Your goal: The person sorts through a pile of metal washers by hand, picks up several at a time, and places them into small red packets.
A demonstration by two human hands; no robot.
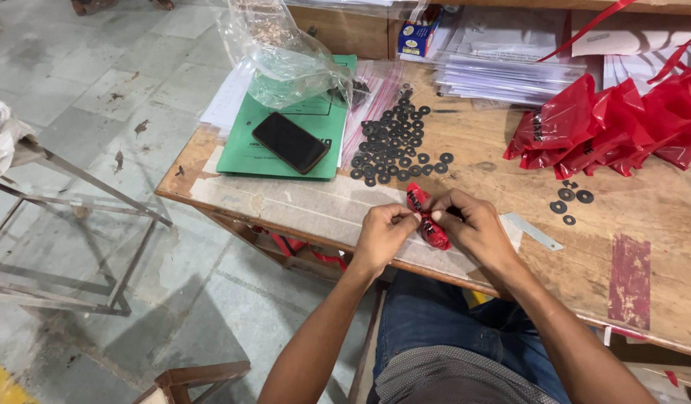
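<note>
The small red shiny plastic packet [427, 217] sits right between the two hands, just above the near edge of the wooden tabletop [644, 224]. Its long side runs from up near the pile down toward the person, tilted a little to the right. The left hand [384, 233] pinches the packet's left side with closed fingers. The right hand [472, 224] curls around its right side and also grips it. Both hands touch the packet, so neither one is nearer. Just beyond the packet lies a pile of flat black rings [398, 146]. Left of the packet and farther back, a black phone [290, 142] rests on a green folder [244, 153]. Right of the packet lie a thin grey strip [536, 232] and, farther back, a heap of red plastic bags [615, 123].
</note>
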